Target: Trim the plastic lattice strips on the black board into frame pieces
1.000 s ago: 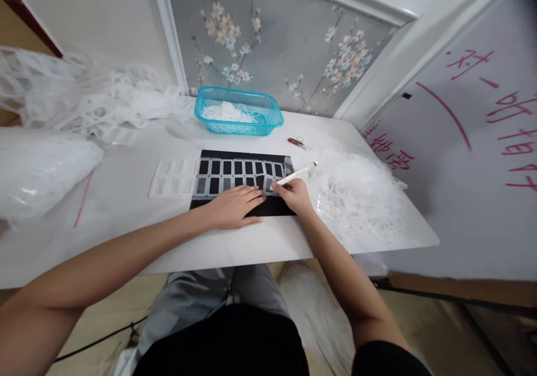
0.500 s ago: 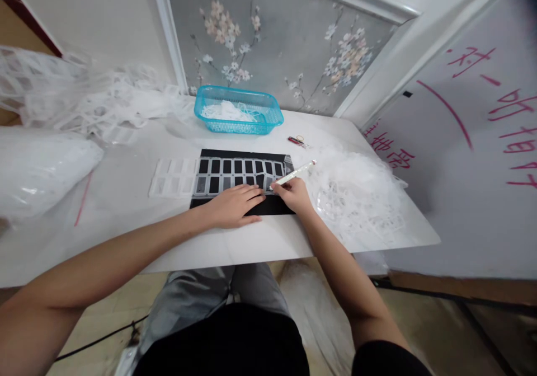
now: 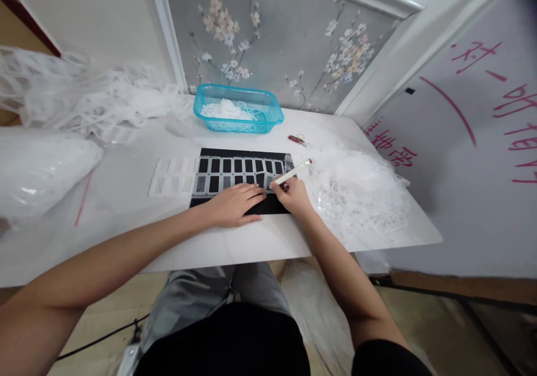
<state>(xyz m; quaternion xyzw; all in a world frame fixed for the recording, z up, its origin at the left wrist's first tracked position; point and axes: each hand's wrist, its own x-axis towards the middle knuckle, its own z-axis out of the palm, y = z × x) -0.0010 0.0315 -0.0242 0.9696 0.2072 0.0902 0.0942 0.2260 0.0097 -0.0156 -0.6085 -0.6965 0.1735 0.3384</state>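
Observation:
A translucent plastic sheet of rectangular frames [image 3: 221, 174] lies in two rows, its right part over a black mat [image 3: 274, 206] and its left end on the white table. Flat on the sheet's lower edge rests my left hand [image 3: 235, 204], palm down with fingers stretched toward the right. My right hand [image 3: 296, 196] is closed around a slim white pen-like tool [image 3: 297, 170], held slantwise. The tool's lower tip is hidden by my fingers, close to the small frames at the sheet's right end. One frame there sits tilted.
Behind the mat stands a blue basket [image 3: 274, 120] with white scraps inside. A small red tool [image 3: 297, 139] lies right of it. White plastic pieces [image 3: 356, 191] are heaped on the right, more frames [image 3: 109, 99] on the left, beside a full plastic bag [image 3: 46, 169].
The tool in my right hand has turned slightly, its upper end moving a little left. My left hand stays almost in place on the sheet.

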